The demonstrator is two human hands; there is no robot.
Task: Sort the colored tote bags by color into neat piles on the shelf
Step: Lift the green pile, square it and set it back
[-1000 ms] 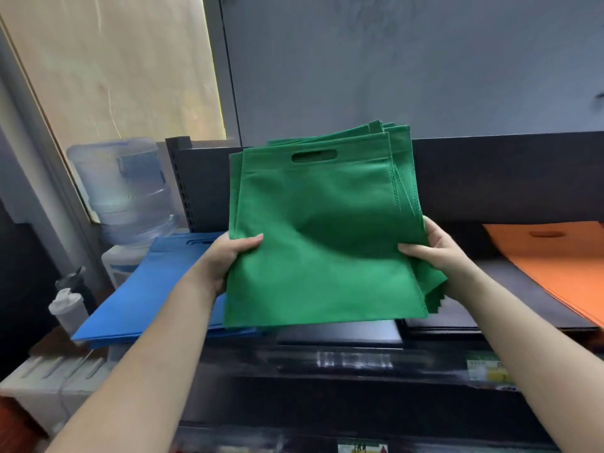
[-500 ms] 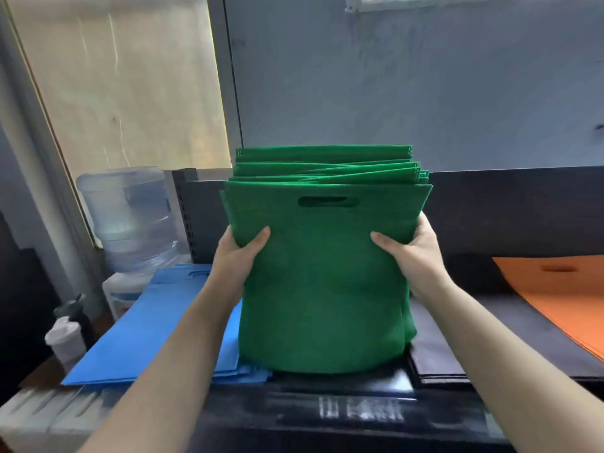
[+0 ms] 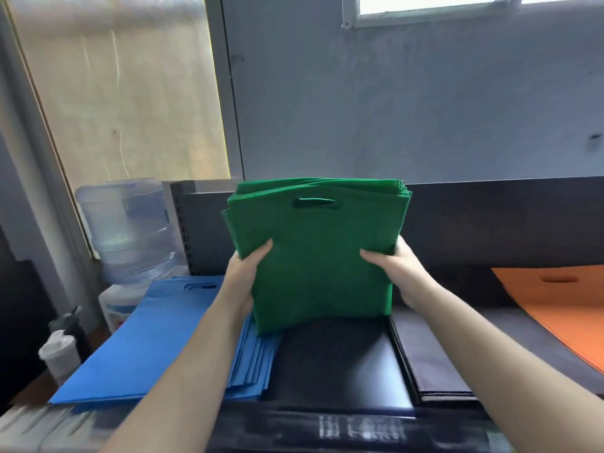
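Observation:
A stack of several green tote bags (image 3: 313, 256) stands upright on its lower edge on the black shelf (image 3: 336, 364), cut-out handles at the top. My left hand (image 3: 246, 266) grips the stack's left side, thumb on the front. My right hand (image 3: 390, 269) grips its right side the same way. A flat pile of blue bags (image 3: 157, 341) lies on the shelf to the left. Right of the bare middle lies a pile of black bags (image 3: 431, 358). An orange pile (image 3: 562, 308) lies at the far right, partly cut off by the frame.
The shelf's dark back panel (image 3: 490, 220) rises behind the bags. A water dispenser with a large clear bottle (image 3: 125, 223) stands at the left, with a white bottle (image 3: 60, 354) and a dark one beside it. The shelf's front rail (image 3: 353, 429) runs below.
The green stack has moved away from me and lower, its bottom edge now resting farther back on the shelf. Both hands have slid lower along its sides. The camera has tilted up.

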